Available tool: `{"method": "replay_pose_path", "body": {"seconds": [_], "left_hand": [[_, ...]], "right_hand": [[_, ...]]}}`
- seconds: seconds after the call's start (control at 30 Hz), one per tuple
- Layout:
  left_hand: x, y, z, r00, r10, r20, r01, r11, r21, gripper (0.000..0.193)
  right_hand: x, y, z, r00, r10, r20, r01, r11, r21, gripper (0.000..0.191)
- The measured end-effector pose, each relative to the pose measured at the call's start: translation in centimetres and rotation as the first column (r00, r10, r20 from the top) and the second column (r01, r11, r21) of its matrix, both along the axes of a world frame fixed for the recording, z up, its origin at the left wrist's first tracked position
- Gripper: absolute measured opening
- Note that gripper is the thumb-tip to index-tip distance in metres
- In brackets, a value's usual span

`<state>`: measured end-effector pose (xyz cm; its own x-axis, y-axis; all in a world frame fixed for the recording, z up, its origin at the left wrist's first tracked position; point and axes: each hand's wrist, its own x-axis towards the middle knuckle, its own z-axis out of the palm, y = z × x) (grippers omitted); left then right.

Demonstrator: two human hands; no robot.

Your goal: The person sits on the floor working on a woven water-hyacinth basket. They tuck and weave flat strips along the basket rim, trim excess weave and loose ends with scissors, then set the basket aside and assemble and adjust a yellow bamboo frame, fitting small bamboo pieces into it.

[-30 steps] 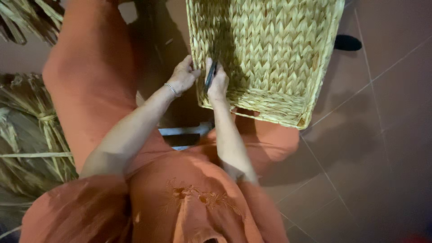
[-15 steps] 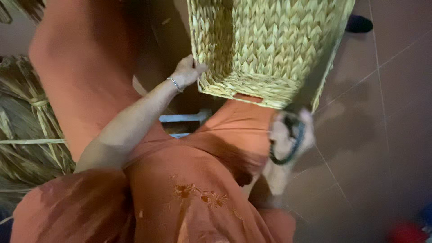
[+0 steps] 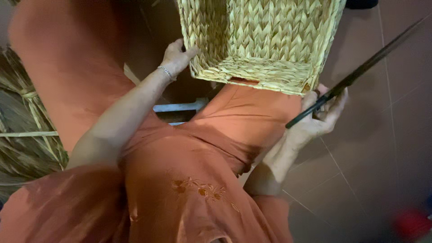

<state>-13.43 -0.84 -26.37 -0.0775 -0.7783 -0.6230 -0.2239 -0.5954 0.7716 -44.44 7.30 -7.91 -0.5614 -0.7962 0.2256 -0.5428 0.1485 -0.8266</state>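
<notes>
Filling the upper middle of the frame: a woven straw basket [image 3: 265,40], tilted, its near rim hanging over an orange-clad knee at centre. Showing only plaited weave inside; nothing lying in the part of the hollow that is in view, the far end being cut off by the top edge of the frame.

Gripping the basket's lower-left corner: the left hand [image 3: 176,57], left of upper centre, fingers curled onto the rim, thumb pressing the outer wall, a thin silver bracelet [image 3: 166,72] circling the wrist.

Sitting at right of centre, just below the basket's lower-right corner and possibly brushing it: the right hand [image 3: 320,118], fingers clenched around the handles of dark scissors [image 3: 360,69]. Running up and to the right toward the upper right corner: the long blades, blurred, clear of the basket's right wall, whether parted or together being impossible to tell.

Opening out along the right third of the frame: brown floor tiles [image 3: 387,148] with pale grout lines, bare beyond the blades. Blurring at the lower right edge: a red object [image 3: 411,223], kind unclear.

Crowding the left edge: bundles of dried straw [image 3: 24,130], pressing against the orange garment [image 3: 180,180]. Peeking out between the knees at centre: a pale bar [image 3: 177,107], close under the basket's near rim, leaving little room there.
</notes>
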Motion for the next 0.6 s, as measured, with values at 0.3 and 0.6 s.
{"method": "replay_pose_path", "body": {"seconds": [0.3,0.6], "left_hand": [[-2.6,2.6,-1.3,0.983,-0.185,0.014,0.182,0.973,0.141,0.029],[-0.2,2.2,1.0,0.971,-0.143,0.192,0.126,0.987,0.102,0.021]], "right_hand": [[-0.8,-1.1,0.7,0.995,-0.027,0.101,0.022,0.998,0.057,0.063],[0.2,-2.0,3.2,0.997,-0.057,0.057,0.05,0.992,0.117,0.059]]}}
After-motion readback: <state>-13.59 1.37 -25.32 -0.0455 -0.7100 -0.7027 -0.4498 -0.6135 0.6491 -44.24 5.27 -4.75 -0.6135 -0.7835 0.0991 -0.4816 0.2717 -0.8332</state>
